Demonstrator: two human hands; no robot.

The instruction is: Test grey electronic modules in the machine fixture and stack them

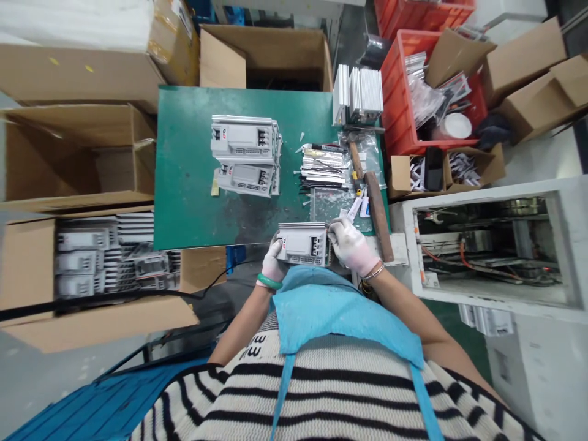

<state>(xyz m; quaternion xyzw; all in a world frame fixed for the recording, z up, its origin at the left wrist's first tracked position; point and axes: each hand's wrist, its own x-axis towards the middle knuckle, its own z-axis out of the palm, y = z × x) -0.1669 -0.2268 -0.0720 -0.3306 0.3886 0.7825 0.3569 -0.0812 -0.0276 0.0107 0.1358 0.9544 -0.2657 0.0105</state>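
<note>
A grey finned metal unit [301, 242] is held close to my body at the front edge of the green table. My left hand [274, 260], in a white glove, grips its left end. At the unit's right end is my gloved right hand [350, 245], its fingers bent and pressed together at the upper right corner; whether it pinches a small part there cannot be made out. Similar grey units [243, 139] stand stacked farther back on the table. Metal strips [324, 166] lie in a bundle right of them.
On the green table [184, 171], a hammer [355, 156] and a brown bar [379, 217] lie at the right. Finned blocks [365, 92] stand behind them. A red crate [399, 92] is beyond the right edge; a carton of units [27, 263] is at the left.
</note>
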